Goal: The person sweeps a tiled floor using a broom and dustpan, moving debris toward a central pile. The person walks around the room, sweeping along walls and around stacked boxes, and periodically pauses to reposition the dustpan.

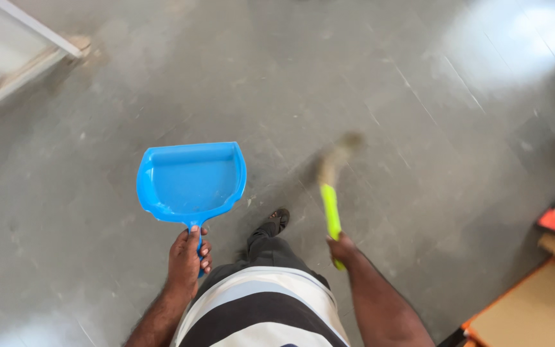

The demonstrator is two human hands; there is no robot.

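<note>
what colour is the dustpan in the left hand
Bright blue. The dustpan shows best in the head view, its handle gripped by the left hand.

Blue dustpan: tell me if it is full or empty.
Empty. The blue dustpan, held by its handle in the left hand, shows a bare blue inside with no dirt or debris visible.

Tan, orange-edged cardboard boxes (534, 308) at lower right.

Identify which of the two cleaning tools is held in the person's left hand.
The blue dustpan, gripped by its handle in the left hand; the right hand holds the green-handled broom.
</note>
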